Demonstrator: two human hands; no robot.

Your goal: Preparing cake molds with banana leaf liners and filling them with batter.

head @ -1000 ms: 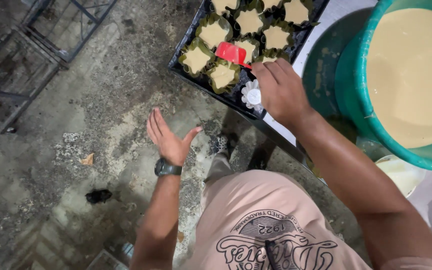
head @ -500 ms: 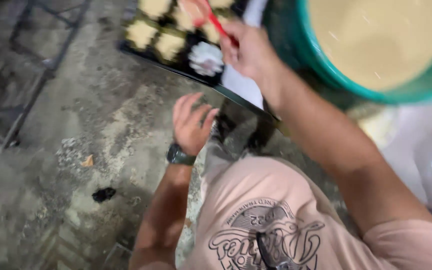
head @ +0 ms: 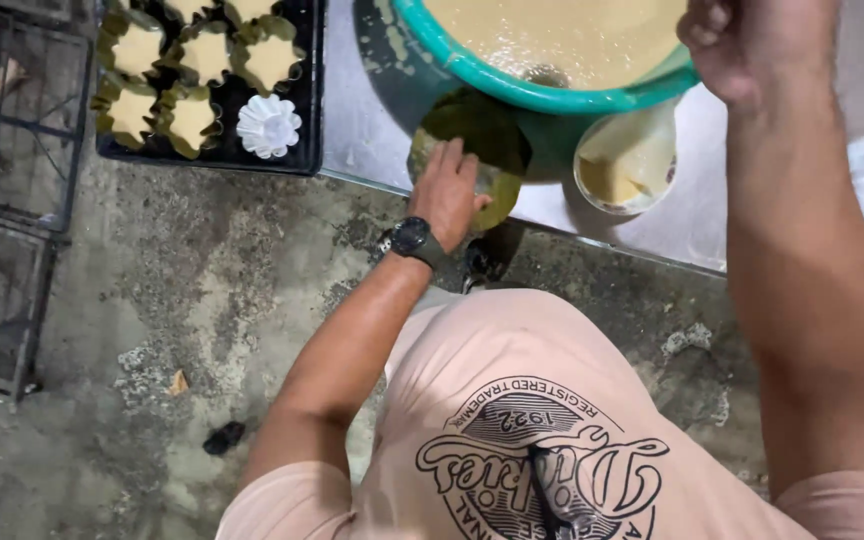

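Teal basin (head: 592, 95) of batter crowds the green leaf (head: 477, 140) under the flat, open left hand (head: 447, 190); right hand (head: 752, 40) fisted, contents unclear.

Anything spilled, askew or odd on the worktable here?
One mould on the black tray stands out: a white fluted cup sits empty beside the batter-filled green ones. Batter smears the table near the teal basin.

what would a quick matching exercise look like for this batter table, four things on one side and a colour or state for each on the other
Things:
1. basin
2. tray
3. empty mould
4. left hand

Colour or state:
A. white, fluted, unfilled
B. teal, holding pale batter
C. resting on a green round leaf stack
D. black, carrying filled green cups

Pairs: 1-B, 2-D, 3-A, 4-C
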